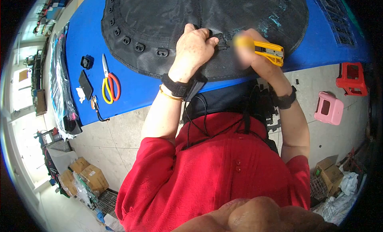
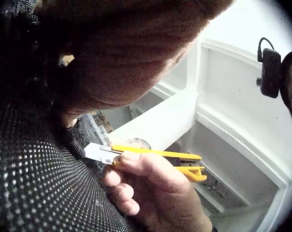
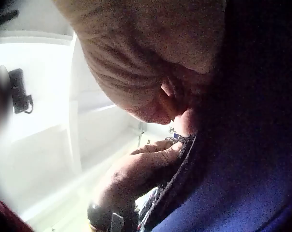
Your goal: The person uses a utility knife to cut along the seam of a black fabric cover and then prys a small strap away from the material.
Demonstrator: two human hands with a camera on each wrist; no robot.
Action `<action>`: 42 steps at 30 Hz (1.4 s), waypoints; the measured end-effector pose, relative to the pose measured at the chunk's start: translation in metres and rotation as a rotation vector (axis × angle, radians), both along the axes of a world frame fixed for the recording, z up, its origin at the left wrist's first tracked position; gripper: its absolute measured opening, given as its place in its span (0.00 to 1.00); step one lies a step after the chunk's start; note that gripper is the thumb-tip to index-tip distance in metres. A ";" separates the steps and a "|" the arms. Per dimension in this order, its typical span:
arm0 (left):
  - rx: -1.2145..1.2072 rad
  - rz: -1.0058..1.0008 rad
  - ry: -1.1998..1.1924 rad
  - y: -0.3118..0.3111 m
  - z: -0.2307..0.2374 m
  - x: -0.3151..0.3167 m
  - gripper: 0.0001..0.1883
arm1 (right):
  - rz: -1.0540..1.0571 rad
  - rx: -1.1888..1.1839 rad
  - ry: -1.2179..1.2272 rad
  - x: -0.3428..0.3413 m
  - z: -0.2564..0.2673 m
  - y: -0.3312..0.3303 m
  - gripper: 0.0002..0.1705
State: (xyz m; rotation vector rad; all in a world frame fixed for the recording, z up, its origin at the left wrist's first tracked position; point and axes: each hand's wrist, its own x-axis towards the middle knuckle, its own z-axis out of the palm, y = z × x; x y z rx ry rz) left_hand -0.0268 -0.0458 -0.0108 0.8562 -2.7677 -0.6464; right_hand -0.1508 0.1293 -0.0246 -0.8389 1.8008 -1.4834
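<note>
A large rounded black mesh sheet point(image 1: 167, 64) lies over the blue table, with small black plastic buckles point(image 1: 139, 47) along its left edge. My left hand point(image 1: 195, 48) pinches a bit of the mesh near a seam, fingers curled. To its right, my right hand point(image 1: 255, 52) grips a yellow snap-off utility knife point(image 1: 273, 52). In the left wrist view the knife's blade point(image 2: 98, 153) is out, its tip close beside the mesh, and thumb and fingers wrap the yellow handle. Dark shadow hides much of the left fingertips there.
On the blue table point(image 1: 131, 96) at left lie scissors point(image 1: 107, 82) with red and yellow handles, a black phone-like slab point(image 1: 85, 84) and a small black part point(image 1: 86, 62). A pink stool point(image 1: 329, 108) and a red stool point(image 1: 352, 78) stand on the floor at right.
</note>
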 end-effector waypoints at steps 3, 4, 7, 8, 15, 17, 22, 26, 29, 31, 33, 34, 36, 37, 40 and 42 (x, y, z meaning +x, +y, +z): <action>0.008 -0.008 -0.011 0.000 0.002 0.000 0.20 | 0.007 0.001 0.073 0.000 0.002 0.002 0.08; 0.005 -0.011 -0.002 0.000 0.003 0.001 0.20 | 0.007 0.005 0.080 0.000 0.002 0.002 0.08; -0.001 -0.015 0.019 0.000 0.002 0.002 0.19 | 0.015 0.037 0.002 -0.002 0.004 0.007 0.08; -0.002 -0.015 0.022 0.000 0.001 0.002 0.19 | 0.019 0.053 -0.039 -0.001 0.006 0.009 0.08; 0.013 -0.010 0.002 -0.001 0.000 0.001 0.20 | -0.012 -0.029 -0.073 -0.001 0.010 0.004 0.10; -0.004 -0.013 0.034 -0.001 -0.002 0.002 0.19 | -0.027 -0.122 -0.075 0.000 0.006 -0.003 0.10; -0.018 -0.010 0.030 -0.001 -0.002 0.001 0.19 | -0.039 -0.182 -0.035 -0.002 -0.001 -0.017 0.13; -0.022 -0.012 0.041 -0.002 -0.004 0.002 0.18 | -0.075 -0.203 -0.004 0.001 -0.005 -0.022 0.11; -0.028 -0.018 0.045 -0.003 -0.005 0.002 0.19 | -0.086 -0.206 -0.043 0.000 -0.008 -0.023 0.10; -0.031 -0.018 0.041 -0.003 -0.005 0.001 0.19 | -0.084 -0.223 -0.028 0.001 -0.007 -0.024 0.10; -0.029 -0.012 0.026 -0.002 -0.004 0.002 0.19 | -0.077 -0.235 -0.027 0.002 -0.008 -0.025 0.10; -0.022 -0.013 0.024 -0.002 -0.003 0.001 0.19 | -0.072 -0.239 -0.033 0.001 -0.010 -0.025 0.10; -0.008 -0.014 0.018 -0.002 -0.003 0.001 0.19 | -0.070 -0.230 -0.026 0.001 -0.012 -0.026 0.09; -0.007 -0.012 0.021 -0.003 -0.003 0.002 0.19 | -0.073 -0.218 -0.015 0.001 -0.013 -0.025 0.09; -0.008 -0.009 0.029 -0.002 -0.003 0.001 0.19 | -0.078 -0.203 0.001 0.002 -0.010 -0.025 0.09; -0.011 -0.009 0.032 -0.002 -0.004 0.001 0.19 | -0.078 -0.194 0.013 0.002 -0.009 -0.023 0.09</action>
